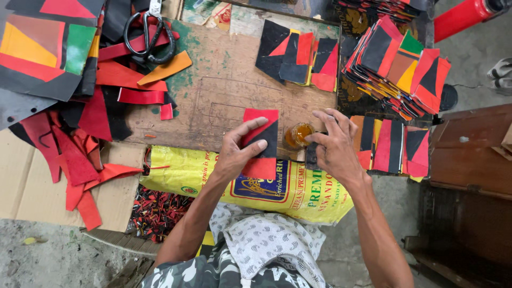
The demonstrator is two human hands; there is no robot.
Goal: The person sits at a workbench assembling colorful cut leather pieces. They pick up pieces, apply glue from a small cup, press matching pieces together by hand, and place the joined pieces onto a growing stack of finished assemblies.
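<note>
My left hand (pixel 238 152) grips a red and black patchwork piece (pixel 261 140) at the near edge of the worn wooden board (pixel 224 90). Its thumb and fingers lie across the piece. My right hand (pixel 333 146) rests just to the right, fingers spread, over a dark piece at the board's edge. Its fingertips are beside a small round container of amber liquid (pixel 297 134). I cannot tell whether that hand grips anything.
Black-handled scissors (pixel 150 36) lie at the back left among red, black and orange scraps (pixel 106 90). Stacks of finished patchwork pieces (pixel 400 66) sit at the right, more (pixel 298 56) at the board's back. A yellow printed sack (pixel 202 173) hangs below the board.
</note>
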